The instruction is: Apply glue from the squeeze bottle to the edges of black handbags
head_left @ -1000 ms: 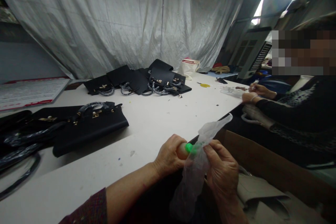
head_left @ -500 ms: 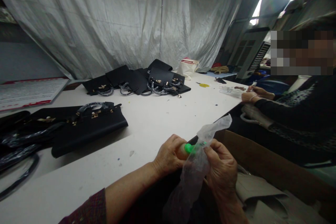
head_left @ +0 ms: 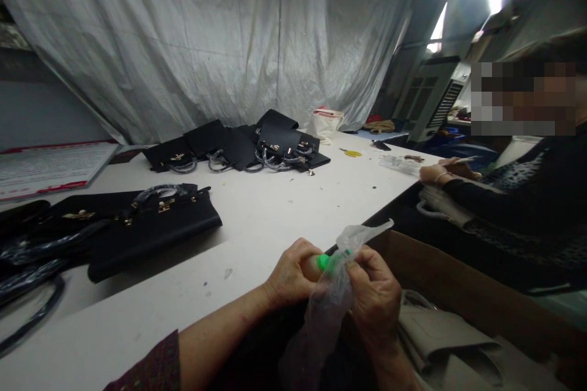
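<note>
In front of my body, above the table's near edge, my left hand (head_left: 293,274) is closed around a small pale bottle (head_left: 312,266) with a bright green cap (head_left: 323,262), tipped on its side toward the right. A crumpled clear plastic film (head_left: 326,305) hangs down across the cap end, its upper corner sticking out to the right. My right hand (head_left: 376,296) pinches this film with thumb and fingers. Behind the film a bit of green shows near the right fingertips; the tip itself is hidden.
Black handbags (head_left: 156,226) with film-wrapped handles lie at left, and more black handbags (head_left: 247,143) at the back. Yellow-handled scissors (head_left: 352,153) are on the white table (head_left: 275,201). A cardboard box (head_left: 440,259) with beige bags (head_left: 449,330) stands at right, beside a seated co-worker (head_left: 527,195).
Both hands sit slightly further left in the picture, the view having shifted a little, with the same grip on bottle and film. The co-worker's hands have moved slightly.
</note>
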A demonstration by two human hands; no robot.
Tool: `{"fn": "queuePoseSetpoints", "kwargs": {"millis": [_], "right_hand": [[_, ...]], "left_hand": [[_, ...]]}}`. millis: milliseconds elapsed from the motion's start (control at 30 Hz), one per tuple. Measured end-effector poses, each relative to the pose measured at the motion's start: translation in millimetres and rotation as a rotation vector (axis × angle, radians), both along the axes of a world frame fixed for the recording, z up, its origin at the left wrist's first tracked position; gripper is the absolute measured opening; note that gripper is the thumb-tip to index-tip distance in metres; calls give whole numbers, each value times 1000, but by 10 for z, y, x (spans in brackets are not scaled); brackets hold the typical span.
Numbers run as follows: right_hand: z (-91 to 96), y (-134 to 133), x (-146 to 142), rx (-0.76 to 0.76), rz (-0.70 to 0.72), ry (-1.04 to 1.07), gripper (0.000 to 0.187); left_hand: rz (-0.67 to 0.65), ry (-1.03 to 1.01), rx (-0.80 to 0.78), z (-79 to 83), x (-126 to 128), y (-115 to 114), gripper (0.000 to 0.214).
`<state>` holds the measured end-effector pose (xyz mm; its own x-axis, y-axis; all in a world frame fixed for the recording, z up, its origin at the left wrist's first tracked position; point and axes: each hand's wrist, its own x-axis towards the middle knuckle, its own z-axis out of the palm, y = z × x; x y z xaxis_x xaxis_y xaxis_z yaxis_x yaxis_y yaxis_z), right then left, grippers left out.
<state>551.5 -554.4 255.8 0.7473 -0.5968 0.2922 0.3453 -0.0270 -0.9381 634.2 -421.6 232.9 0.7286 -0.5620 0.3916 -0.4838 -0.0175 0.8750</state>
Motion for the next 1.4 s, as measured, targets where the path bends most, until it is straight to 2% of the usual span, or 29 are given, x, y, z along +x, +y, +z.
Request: {"fn": "queuePoseSetpoints", "kwargs": {"millis": [167, 300, 367, 500, 600, 667, 767, 867, 1000, 1100, 1167, 1200, 1267, 1400], "right_hand": [[-97, 33, -28, -32, 20, 14, 11], [-160, 8, -18, 72, -50, -21, 15], [-124, -40, 6, 131, -96, -51, 20], [35, -173, 86, 155, -129, -58, 25], [120, -313, 155, 207, -206, -82, 25], [148, -426, 183, 263, -271, -124, 26], [199, -576, 188, 329, -312, -171, 27], [323, -652, 196, 336, -306, -189, 27], [637, -749, 291, 252, -364, -266, 26], [893, -923, 358, 186, -455, -373, 19], [991, -1038, 352, 154, -492, -428, 17], [1000, -1068, 332, 139, -469, -413, 18], [931, -1038, 269, 113, -334, -299, 24], [571, -649, 160, 143, 5, -53, 33]], "left_hand": [[32, 224, -69, -36, 18, -30, 39], [34, 310, -91, -18, 51, -23, 41], [-4, 333, -83, 10, 69, -2, 42], [-88, 458, -87, 36, 98, 26, 45], [-162, 510, -101, 18, 103, 20, 60], [-166, 537, -121, 4, 96, 9, 66], [-134, 525, -89, 4, 81, -4, 53], [-154, 485, -14, 22, 71, 9, 46], [-272, 436, 38, 46, 69, 65, 48], [-383, 461, 34, 46, 76, 107, 49], [-410, 520, -25, 28, 84, 118, 50], [-414, 561, -79, 15, 89, 119, 50], [-425, 659, -190, -14, 95, 112, 52], [-482, 757, -253, -37, 84, 97, 56]]}}
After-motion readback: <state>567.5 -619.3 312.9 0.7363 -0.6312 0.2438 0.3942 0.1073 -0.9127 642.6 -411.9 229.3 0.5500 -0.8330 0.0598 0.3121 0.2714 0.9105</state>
